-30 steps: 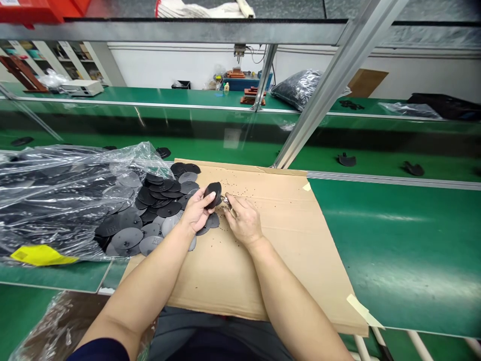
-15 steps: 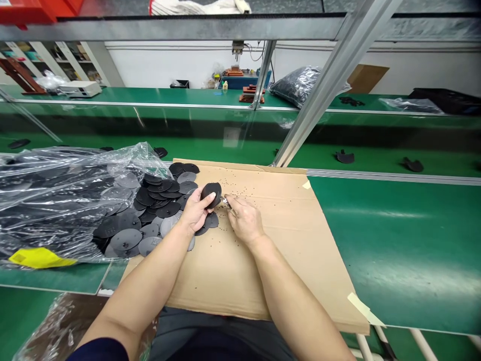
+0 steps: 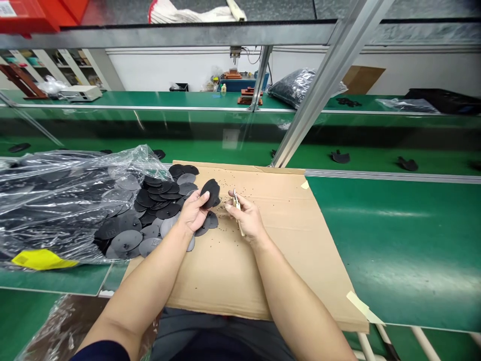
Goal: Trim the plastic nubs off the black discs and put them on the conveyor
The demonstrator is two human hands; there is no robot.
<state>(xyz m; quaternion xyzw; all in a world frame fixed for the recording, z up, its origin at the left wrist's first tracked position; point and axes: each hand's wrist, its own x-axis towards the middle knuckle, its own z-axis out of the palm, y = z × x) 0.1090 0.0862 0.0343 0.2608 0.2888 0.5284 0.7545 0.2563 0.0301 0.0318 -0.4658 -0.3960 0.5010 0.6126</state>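
My left hand (image 3: 194,210) is closed on a black plastic disc (image 3: 210,193), thumb on its near face, above the cardboard sheet (image 3: 263,271). More black behind it may be a second disc. In my right hand (image 3: 246,216) is a pair of nippers (image 3: 236,203), light-coloured at the handles, with the metal tip pointing up and away. A small gap separates the tool from the disc. Tiny dark bits lie scattered on the cardboard around both hands. Left of my left hand, a pile of similar black discs (image 3: 160,193) spills from a clear plastic bag (image 3: 75,195).
A slanted metal post (image 3: 315,85) rises behind the cardboard. Beyond it runs a green conveyor belt (image 3: 233,138) carrying several black parts (image 3: 340,157). A yellow label (image 3: 43,259) sticks to the bag. Overhead, a red bin (image 3: 45,17) and white gloves (image 3: 191,12) rest on a shelf.
The nippers have come away from the disc's edge and now point upward in my right hand. The disc has been turned a little in my left hand.
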